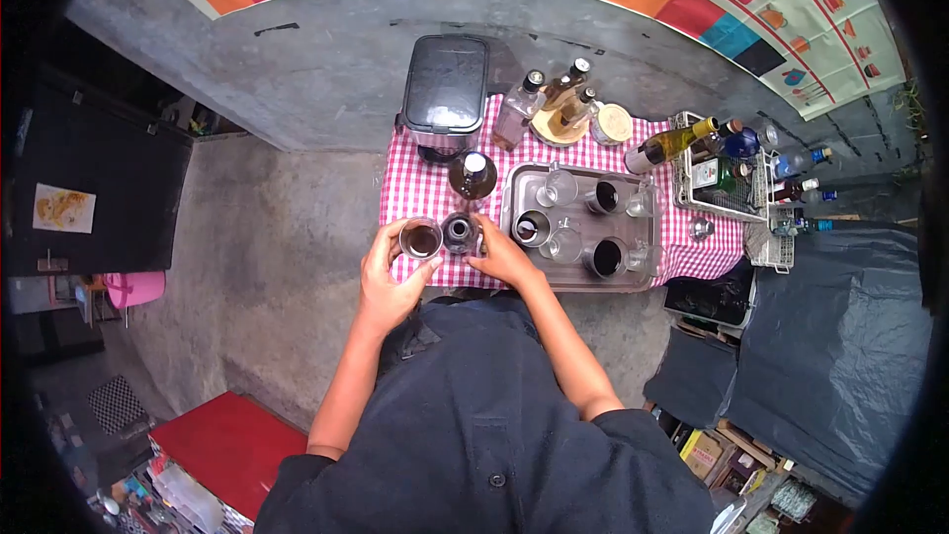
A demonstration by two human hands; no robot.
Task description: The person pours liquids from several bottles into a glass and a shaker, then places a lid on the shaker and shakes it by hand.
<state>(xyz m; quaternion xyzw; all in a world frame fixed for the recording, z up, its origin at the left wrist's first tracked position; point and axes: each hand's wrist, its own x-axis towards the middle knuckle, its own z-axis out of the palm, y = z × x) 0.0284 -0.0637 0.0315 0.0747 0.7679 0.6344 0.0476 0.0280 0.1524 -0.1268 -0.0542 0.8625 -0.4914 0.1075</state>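
My left hand (pixel 384 275) is wrapped round a clear glass (pixel 421 237) with dark liquid in it, near the table's front edge. Right beside that glass stands an uncapped dark bottle (pixel 460 231), its mouth facing up. The fingers and thumb of my right hand (pixel 501 255) curl round the bottle's right side. Just behind it is a brown bottle (pixel 473 178) with a white cap. To the right, a brown tray (pixel 583 282) bears several clear glasses, two dark-filled glasses (pixel 603 257) and a metal cup (pixel 531 227).
A black-lidded bin (pixel 447 84) stands at the table's back left. Capped bottles (pixel 519 111) and a round tub (pixel 612 125) line the back. On the right, wire baskets (pixel 727 200) hold more bottles. A checked cloth (pixel 400 183) covers the table against a grey wall.
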